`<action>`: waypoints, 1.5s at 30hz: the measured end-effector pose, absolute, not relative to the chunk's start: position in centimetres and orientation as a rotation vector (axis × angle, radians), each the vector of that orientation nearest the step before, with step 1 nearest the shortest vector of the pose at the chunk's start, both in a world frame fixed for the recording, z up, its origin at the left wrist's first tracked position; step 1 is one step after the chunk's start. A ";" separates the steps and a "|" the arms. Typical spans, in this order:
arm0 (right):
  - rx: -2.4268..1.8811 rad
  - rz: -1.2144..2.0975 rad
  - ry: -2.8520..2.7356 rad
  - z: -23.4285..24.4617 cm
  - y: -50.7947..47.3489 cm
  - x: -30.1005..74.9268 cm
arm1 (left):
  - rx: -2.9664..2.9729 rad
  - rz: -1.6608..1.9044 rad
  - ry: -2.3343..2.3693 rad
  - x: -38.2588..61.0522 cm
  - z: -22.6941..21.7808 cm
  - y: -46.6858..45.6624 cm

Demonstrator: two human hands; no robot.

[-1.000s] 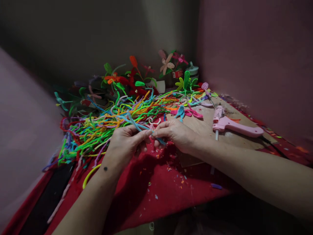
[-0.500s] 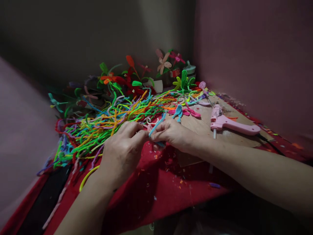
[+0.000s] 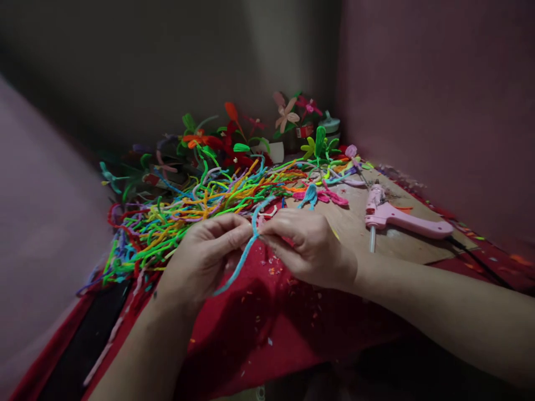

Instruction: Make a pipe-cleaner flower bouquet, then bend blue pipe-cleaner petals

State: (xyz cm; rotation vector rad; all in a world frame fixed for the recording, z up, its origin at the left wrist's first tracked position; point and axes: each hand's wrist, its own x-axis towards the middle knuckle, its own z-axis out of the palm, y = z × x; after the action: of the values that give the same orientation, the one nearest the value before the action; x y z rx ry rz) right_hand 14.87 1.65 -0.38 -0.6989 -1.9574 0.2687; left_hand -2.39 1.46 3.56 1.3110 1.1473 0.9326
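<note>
A light blue pipe cleaner (image 3: 244, 256) curves between my two hands above the red cloth, one end up and the other trailing down to the left. My left hand (image 3: 204, 250) pinches it near its middle from the left side. From the right, my right hand (image 3: 309, 245) pinches the same spot, thumb and forefinger closed. The fingertips of both hands almost meet there. Just behind them lies a big heap of colourful pipe cleaners (image 3: 200, 206). A light blue looped petal piece (image 3: 309, 196) and pink petals (image 3: 332, 197) rest beyond my right hand.
A pink hot glue gun (image 3: 401, 220) lies on a wooden board (image 3: 413, 250) at the right, its black cord running off right. Finished pipe cleaner flowers (image 3: 286, 114) and a lidded jar (image 3: 330, 123) stand at the back. A black flat object (image 3: 87, 340) lies at the left edge. Scraps dot the red cloth (image 3: 234, 345).
The pipe cleaner, earlier mostly within my right hand's fingers, now stretches out in a curve between both hands. My right hand has turned and closed in on my left. The view has shifted slightly.
</note>
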 end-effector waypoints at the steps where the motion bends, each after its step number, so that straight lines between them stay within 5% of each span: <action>1: -0.708 0.409 -1.895 -0.2 1.6 14.9 | 1.463 1.052 1.173 -2.5 3.8 1.3; 8: -0.696 0.954 -1.772 1.0 1.5 15.0 | 2.309 1.153 0.998 -2.9 4.2 0.9; 17: -0.690 0.268 -2.018 -0.5 1.3 14.4 | 1.628 0.767 1.136 -3.1 2.7 1.8; 23: -0.819 1.308 -1.719 0.3 2.6 14.6 | 1.547 0.867 1.185 -3.3 2.6 2.5; 26: -0.817 1.564 -1.563 0.5 3.0 14.8 | 1.541 0.896 1.199 -3.4 2.9 2.6; 45: -0.842 1.574 -1.417 0.1 3.0 14.5 | 1.681 0.890 1.309 -2.9 3.7 2.4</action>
State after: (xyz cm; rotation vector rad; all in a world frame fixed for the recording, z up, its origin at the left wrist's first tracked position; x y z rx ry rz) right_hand 14.54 3.03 0.13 -0.8424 -1.4167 1.5744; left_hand -2.92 2.39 3.65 1.6811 1.3088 0.8902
